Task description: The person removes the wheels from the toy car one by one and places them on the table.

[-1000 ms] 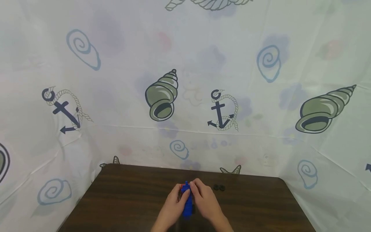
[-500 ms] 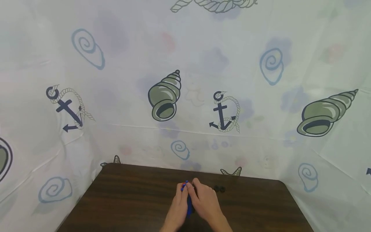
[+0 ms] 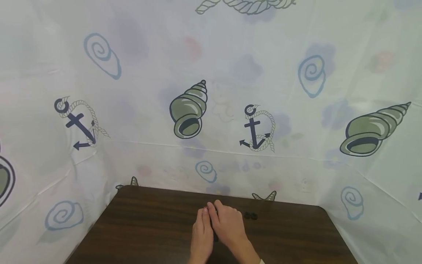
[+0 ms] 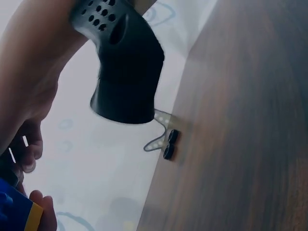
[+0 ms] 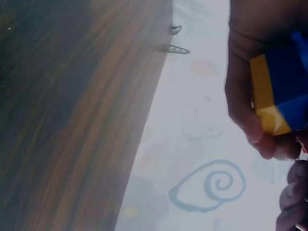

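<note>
Both hands meet over the table around a blue toy-block build point(image 4: 12, 204) with a yellow layer point(image 5: 268, 101) along one side. My left hand point(image 3: 202, 234) grips it from the left, its fingers wrapped along the yellow side in the right wrist view. My right hand point(image 3: 229, 225) holds the build's other side, fingertips close to the left hand's. A bit of red point(image 3: 205, 208) shows between the fingertips in the head view, where the hands hide most of the build. A black part point(image 4: 7, 173) shows beside the blue in the left wrist view.
Two small black wheels point(image 3: 250, 216) lie together on the dark wood table point(image 3: 148, 227), right of the hands toward the back edge. A white cloth point(image 3: 148, 110) printed with shells and anchors hangs behind. A black wrist mount point(image 4: 127, 72) sits on the right forearm.
The blue top, plain to see a second ago, has turned out of sight behind the hands. Both hands have tilted, the right reaching further over to the left. The loose wheels stay put.
</note>
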Demonstrator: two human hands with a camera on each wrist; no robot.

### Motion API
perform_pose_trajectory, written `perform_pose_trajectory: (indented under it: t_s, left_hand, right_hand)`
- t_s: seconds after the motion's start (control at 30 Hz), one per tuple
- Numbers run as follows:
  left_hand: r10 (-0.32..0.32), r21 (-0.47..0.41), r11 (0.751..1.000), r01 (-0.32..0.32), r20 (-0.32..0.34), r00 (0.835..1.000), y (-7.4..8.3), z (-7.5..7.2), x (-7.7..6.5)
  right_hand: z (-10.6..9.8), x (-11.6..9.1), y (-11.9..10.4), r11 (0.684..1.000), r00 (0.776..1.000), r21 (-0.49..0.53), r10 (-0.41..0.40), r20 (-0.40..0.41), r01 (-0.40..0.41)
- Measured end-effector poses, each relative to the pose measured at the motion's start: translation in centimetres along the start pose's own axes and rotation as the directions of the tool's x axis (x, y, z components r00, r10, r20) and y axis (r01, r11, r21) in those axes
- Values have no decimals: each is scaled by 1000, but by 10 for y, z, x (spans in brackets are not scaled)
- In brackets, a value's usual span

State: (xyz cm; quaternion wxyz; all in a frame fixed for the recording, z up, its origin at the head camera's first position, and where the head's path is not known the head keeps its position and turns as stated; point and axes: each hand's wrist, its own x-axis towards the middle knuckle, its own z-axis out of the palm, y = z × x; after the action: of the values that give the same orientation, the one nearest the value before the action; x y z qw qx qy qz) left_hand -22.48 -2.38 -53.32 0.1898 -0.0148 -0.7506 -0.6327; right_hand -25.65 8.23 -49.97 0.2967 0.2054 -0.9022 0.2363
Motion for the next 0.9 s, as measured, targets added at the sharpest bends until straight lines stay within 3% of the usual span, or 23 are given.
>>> perform_pose_trajectory:
  t_s: [0.13,0.33,0.5,0.6,0.73,0.83,0.9]
  left_hand:
    - [16,23,1000,-15,-4,1000,-2,-3,2]
    - [-2,39,999,-2,83,997,-2,-9,3]
    - [-86,-122,986,115,221,971,0,-21,8]
    - [-130,-181,967,181,262,956,1,-28,12]
    - [-151,-168,966,197,249,957,0,-32,13]
    - [-175,-206,950,235,273,946,0,-34,11]
    - [-202,-256,924,285,308,930,1,-35,10]
  right_hand:
    - [3,1,-1,996,995,-59,-77,-56,73]
    - [7,0,1,988,991,-115,-114,-70,106]
    - [5,-1,-3,996,993,31,-76,-91,79]
    - [4,-2,-8,987,997,152,-36,-68,46]
    - [5,-6,-12,977,1000,211,22,-11,-19]
    - [4,-8,-11,960,994,256,103,48,-112]
    - [3,-9,-9,929,978,308,176,115,-204]
